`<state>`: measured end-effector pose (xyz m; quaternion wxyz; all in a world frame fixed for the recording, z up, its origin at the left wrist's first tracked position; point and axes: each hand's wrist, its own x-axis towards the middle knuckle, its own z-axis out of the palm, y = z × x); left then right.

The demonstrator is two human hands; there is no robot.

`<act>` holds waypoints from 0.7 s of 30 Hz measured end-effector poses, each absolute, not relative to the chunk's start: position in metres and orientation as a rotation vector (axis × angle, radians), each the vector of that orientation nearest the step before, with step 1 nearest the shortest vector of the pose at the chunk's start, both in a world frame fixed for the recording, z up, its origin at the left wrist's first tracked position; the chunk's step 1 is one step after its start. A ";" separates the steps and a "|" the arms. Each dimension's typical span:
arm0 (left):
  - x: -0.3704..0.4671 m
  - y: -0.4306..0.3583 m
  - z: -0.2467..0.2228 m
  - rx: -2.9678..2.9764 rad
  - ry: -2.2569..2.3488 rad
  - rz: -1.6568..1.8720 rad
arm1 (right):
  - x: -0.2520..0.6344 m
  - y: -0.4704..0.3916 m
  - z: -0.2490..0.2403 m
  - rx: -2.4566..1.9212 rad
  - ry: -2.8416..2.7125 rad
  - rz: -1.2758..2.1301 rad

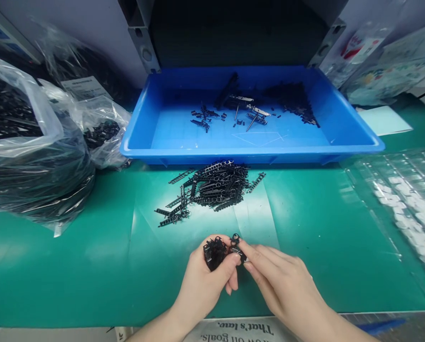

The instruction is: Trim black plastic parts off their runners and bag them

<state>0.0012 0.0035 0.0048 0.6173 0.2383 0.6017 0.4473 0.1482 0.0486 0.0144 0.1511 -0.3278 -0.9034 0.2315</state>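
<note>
Gripping a tight bundle of black plastic strips (215,253), ends up, the left hand (207,275) curls its fingers around them near the front of the surface (305,209), its thumb laid across toward the right. Just beside the bundle, the right hand (285,278) pinches a small black clip-like piece (235,240), ring-shaped at its top, between thumb and forefinger; both wrists angle inward from the lower edge of the view, above pale printed cloth (230,331). The surface is smooth, glossy green. Beyond the hands lies a loose pile of ladder-like strips (219,187), thin, stiff and pierced by rings and slots, with a few strays at its left and right. To the right, a clear ribbed plastic tray (387,223) bears rows of small white pieces (408,213). To the left bulges a large, crinkled transparent bag (30,166) full of black parts, with a smaller open bag (103,130) behind it. Past the pile, a smooth-walled blue plastic bin (251,156) spans the middle, holding scattered black fragments (205,116), metal-trimmed pieces (257,111) and a dark heap (294,99) in its shadowed far right, with metal brackets (146,50) behind it.
</note>
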 end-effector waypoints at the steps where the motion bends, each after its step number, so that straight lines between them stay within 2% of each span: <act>1: 0.001 0.003 0.004 0.562 1.379 1.026 | 0.148 0.047 0.013 -0.948 -2.585 0.649; 6: 0.001 0.002 -0.003 0.571 1.382 1.040 | 0.145 0.043 0.008 -0.958 -2.550 0.604; 12: 0.002 0.002 -0.005 0.479 1.377 1.106 | 0.150 0.052 0.008 -0.963 -2.521 0.700; 21: -0.002 0.005 -0.005 0.389 1.318 1.042 | 0.161 0.164 -0.003 -1.412 -2.599 0.350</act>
